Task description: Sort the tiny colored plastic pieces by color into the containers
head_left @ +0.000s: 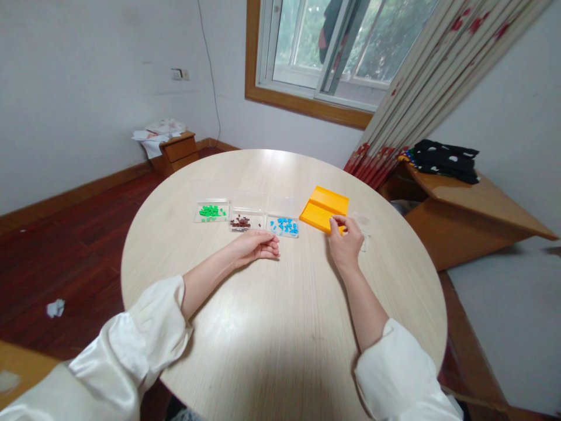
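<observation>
Three clear boxes stand in a row on the round table: one with green pieces (212, 211), one with brown pieces (241, 221), one with blue pieces (286, 226). To their right lies an open yellow case (323, 209). My left hand (258, 245) is just in front of the brown and blue boxes, its fingers curled together; whatever they may hold is hidden. Over the near right corner of the yellow case, my right hand (346, 237) pinches thumb and forefinger together; anything between them is too small to make out.
The pale round table (272, 327) fills the middle. Beyond its right edge is a wooden cabinet (456, 216) with dark cloth (447, 161) on top. A small drawer unit (179, 153) with papers stands at the back left. Clear plastic (364, 241) lies beside my right hand.
</observation>
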`<action>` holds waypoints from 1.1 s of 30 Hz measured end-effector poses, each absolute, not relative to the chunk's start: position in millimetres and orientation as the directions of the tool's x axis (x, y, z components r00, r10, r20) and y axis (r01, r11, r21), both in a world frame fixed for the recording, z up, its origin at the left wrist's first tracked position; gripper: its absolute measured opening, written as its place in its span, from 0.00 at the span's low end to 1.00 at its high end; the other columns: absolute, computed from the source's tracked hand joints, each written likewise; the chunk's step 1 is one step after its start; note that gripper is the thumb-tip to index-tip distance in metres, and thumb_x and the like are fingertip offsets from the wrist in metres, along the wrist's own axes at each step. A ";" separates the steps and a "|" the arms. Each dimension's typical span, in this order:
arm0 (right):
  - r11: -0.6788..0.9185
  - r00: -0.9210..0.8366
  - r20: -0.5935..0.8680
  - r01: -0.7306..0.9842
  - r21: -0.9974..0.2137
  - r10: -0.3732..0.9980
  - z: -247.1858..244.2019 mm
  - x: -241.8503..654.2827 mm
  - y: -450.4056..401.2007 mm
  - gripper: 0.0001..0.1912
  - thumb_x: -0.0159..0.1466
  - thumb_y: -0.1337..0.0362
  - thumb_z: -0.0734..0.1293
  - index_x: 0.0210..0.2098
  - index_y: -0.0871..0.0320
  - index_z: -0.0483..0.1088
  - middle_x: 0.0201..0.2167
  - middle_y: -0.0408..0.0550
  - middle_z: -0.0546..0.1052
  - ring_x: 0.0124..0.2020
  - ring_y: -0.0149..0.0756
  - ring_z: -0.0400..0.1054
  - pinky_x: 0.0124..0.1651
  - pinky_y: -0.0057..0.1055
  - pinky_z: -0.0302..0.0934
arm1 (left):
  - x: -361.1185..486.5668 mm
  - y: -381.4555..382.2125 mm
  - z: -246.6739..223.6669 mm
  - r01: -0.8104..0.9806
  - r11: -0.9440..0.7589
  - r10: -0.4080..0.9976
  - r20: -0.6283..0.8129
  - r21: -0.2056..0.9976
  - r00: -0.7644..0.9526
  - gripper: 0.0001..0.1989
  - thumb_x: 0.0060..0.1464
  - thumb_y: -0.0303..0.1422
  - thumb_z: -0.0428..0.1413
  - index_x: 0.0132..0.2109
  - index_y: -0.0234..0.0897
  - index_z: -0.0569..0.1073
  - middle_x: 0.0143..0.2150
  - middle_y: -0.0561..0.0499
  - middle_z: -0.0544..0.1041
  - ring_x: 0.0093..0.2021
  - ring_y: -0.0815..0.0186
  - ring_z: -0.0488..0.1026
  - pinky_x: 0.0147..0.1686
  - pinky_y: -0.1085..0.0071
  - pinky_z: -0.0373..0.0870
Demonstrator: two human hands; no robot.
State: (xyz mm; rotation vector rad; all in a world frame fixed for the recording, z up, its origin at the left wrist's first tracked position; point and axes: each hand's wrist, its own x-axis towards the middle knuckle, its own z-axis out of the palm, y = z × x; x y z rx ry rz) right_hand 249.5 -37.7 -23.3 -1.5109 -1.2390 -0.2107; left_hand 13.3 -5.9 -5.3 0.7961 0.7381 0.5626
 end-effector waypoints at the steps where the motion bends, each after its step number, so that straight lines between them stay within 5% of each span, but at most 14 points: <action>1: 0.154 0.437 0.702 0.779 -0.608 0.563 -25.1 253.6 -36.6 0.09 0.59 0.61 0.62 0.30 0.60 0.71 0.29 0.49 0.75 0.31 0.36 0.67 0.37 0.36 0.61 | 13.1 -5.7 -5.8 -0.176 0.581 0.691 -0.367 0.795 0.623 0.12 0.58 0.23 0.49 0.27 0.26 0.70 0.20 0.46 0.73 0.22 0.69 0.72 0.32 0.67 0.75; 9: 0.113 0.453 0.723 0.803 -0.585 0.522 -36.3 268.0 -30.3 0.15 0.60 0.63 0.60 0.38 0.61 0.75 0.35 0.55 0.78 0.38 0.42 0.70 0.44 0.43 0.64 | 12.1 -4.9 -8.6 -0.196 0.567 0.695 -0.336 0.800 0.636 0.09 0.56 0.25 0.54 0.28 0.26 0.70 0.21 0.47 0.73 0.22 0.70 0.72 0.32 0.69 0.75; 21: 0.160 0.300 0.705 0.847 -0.507 0.642 -40.3 250.7 -31.6 0.17 0.58 0.69 0.57 0.41 0.59 0.74 0.36 0.55 0.77 0.40 0.43 0.68 0.47 0.46 0.62 | 12.7 -4.6 -5.9 -0.241 0.481 0.774 -0.279 0.843 0.568 0.09 0.55 0.27 0.55 0.27 0.28 0.70 0.19 0.51 0.70 0.21 0.71 0.71 0.31 0.72 0.73; 27: 0.284 0.131 0.682 0.842 -0.460 0.719 -39.0 218.9 -33.2 0.17 0.59 0.68 0.60 0.46 0.58 0.71 0.42 0.55 0.76 0.44 0.44 0.67 0.48 0.46 0.62 | 13.8 -2.1 -2.2 -0.223 0.258 0.910 -0.160 0.940 0.382 0.08 0.54 0.29 0.54 0.27 0.30 0.69 0.19 0.55 0.68 0.20 0.73 0.69 0.27 0.76 0.68; 33: 0.322 0.064 0.659 0.834 -0.448 0.749 -32.7 206.0 -35.8 0.17 0.60 0.68 0.61 0.48 0.58 0.69 0.41 0.55 0.74 0.44 0.45 0.65 0.49 0.47 0.60 | 11.4 1.7 -0.6 0.023 -0.039 0.962 0.031 0.999 0.271 0.14 0.52 0.32 0.53 0.20 0.35 0.63 0.14 0.59 0.60 0.16 0.75 0.57 0.21 0.77 0.54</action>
